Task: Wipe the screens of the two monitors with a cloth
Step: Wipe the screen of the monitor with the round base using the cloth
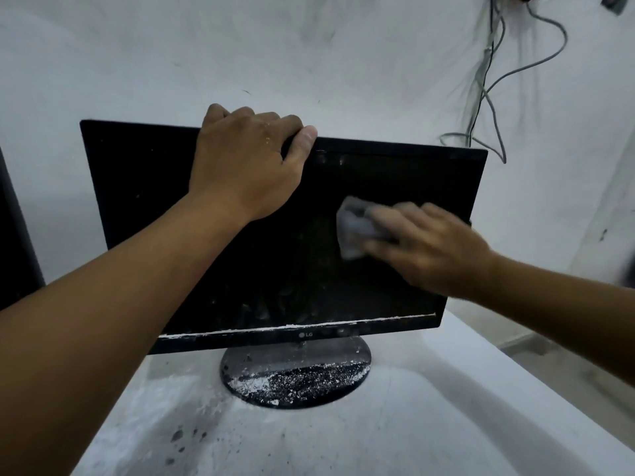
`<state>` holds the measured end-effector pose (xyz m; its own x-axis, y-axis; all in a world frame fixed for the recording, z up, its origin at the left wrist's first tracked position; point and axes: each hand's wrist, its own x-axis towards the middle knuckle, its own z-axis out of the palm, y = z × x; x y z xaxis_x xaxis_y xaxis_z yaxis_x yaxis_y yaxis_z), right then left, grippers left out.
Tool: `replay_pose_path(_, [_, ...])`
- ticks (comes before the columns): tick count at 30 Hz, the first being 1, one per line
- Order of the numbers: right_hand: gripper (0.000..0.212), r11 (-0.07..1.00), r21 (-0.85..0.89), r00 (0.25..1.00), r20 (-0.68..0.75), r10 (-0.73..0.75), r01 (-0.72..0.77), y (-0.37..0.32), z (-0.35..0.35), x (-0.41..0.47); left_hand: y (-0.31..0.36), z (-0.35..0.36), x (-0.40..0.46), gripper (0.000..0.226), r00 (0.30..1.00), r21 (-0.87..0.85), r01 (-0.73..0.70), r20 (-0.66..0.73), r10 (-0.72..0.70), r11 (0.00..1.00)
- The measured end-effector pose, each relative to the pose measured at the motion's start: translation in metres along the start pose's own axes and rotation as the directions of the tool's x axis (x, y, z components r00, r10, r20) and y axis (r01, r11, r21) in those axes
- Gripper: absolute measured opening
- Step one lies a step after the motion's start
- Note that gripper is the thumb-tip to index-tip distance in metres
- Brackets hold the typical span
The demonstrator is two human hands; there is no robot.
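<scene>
Far left of the left hand, a dark panel [15,228] shows at the frame edge; likely the second monitor, but too little is visible to be sure; no hand near it.

Left hand [245,163]: fingers curled over the top edge of the LG monitor [178,187], thumb on the front bezel; it grips the panel, steadying it against the wiping pressure; monitor tilts slightly, right side lower.

Below both hands, the screen's lower band [292,304] carries smears and specks; a pale line of residue runs along the bottom bezel; beneath that, the round stand base [295,372] sits on the white table [429,424], with white flakes on its front half.

Right of the left hand, the grey cloth [354,228] lies flat against the right half of the screen; right hand [429,245] presses it with fingers laid over it; motion blur hides whether the fingers also pinch the cloth, so I cannot tell beyond pressing contact.

Above and right of the right hand, loose cables [488,80] hang down the wall.

Judgement: step in hand is wiping the first monitor, mid-screen on the right; the lower band looks undone. Next move calls for strokes down toward the bottom edge, with the left hand's grip kept; afterwards the other screen.
</scene>
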<state>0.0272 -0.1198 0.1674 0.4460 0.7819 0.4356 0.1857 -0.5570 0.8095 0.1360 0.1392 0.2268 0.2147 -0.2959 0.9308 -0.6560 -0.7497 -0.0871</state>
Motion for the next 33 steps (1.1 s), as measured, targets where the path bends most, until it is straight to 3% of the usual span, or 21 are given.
replay_pose_path(3, [0.039, 0.958, 0.006, 0.953, -0.091, 0.288, -0.288, 0.014, -0.008, 0.024, 0.0, -0.002, 0.001, 0.046, 1.0, -0.013, -0.011, 0.019, 0.011, 1.0])
replay_pose_path(5, [0.039, 0.974, -0.013, 0.972, -0.06, 0.226, -0.227, 0.009, -0.007, 0.023, -0.001, -0.005, 0.0, 0.044, 0.998, -0.041, -0.025, 0.05, 0.027, 0.999])
replay_pose_path(8, [0.035, 0.997, -0.018, 0.994, 0.079, -0.073, 0.075, -0.003, -0.005, 0.001, -0.007, -0.012, -0.002, 0.044, 0.997, -0.094, -0.029, 0.07, 0.036, 0.995])
replay_pose_path(10, [0.039, 0.986, -0.013, 0.977, 0.138, -0.164, 0.167, -0.005, -0.004, -0.008, -0.013, -0.015, -0.005, 0.049, 1.0, -0.046, 0.001, 0.025, 0.0, 0.999])
replay_pose_path(12, [0.038, 0.989, -0.029, 0.984, 0.112, -0.142, 0.146, 0.002, -0.004, -0.007, -0.018, -0.017, -0.009, 0.055, 0.999, 0.016, 0.043, -0.014, -0.043, 0.999])
replay_pose_path(16, [0.043, 0.99, -0.045, 0.987, -0.092, 0.128, -0.133, 0.026, -0.008, 0.02, -0.023, -0.019, -0.01, 0.046, 0.998, -0.001, 0.068, 0.006, -0.068, 0.998])
replay_pose_path(18, [0.044, 0.979, -0.057, 0.971, -0.153, 0.183, -0.194, 0.035, -0.011, 0.035, -0.022, -0.021, -0.009, 0.042, 0.997, -0.002, 0.076, 0.02, -0.076, 0.997])
replay_pose_path(20, [0.042, 0.986, -0.071, 0.981, -0.137, 0.139, -0.149, 0.031, -0.011, 0.042, -0.022, -0.021, -0.009, 0.041, 0.997, -0.005, 0.075, 0.019, -0.075, 0.997])
replay_pose_path(24, [0.038, 0.987, -0.062, 0.988, 0.039, -0.147, 0.149, 0.009, -0.006, 0.029, -0.022, -0.02, -0.008, 0.038, 0.996, -0.004, 0.083, 0.037, -0.083, 0.997])
replay_pose_path(26, [0.04, 0.978, -0.063, 0.979, 0.066, -0.193, 0.197, 0.014, -0.01, 0.03, -0.021, -0.019, -0.007, 0.036, 0.996, 0.002, 0.082, 0.034, -0.082, 0.997])
replay_pose_path(31, [0.049, 0.995, -0.073, 0.996, -0.057, 0.065, -0.069, 0.029, -0.016, 0.05, -0.023, -0.018, -0.008, 0.038, 0.996, 0.001, 0.08, 0.033, -0.08, 0.997])
replay_pose_path(33, [0.044, 0.997, -0.055, 0.997, -0.045, 0.058, -0.06, 0.019, -0.013, 0.047, -0.022, -0.018, -0.008, 0.039, 0.996, 0.004, 0.083, 0.033, -0.083, 0.997])
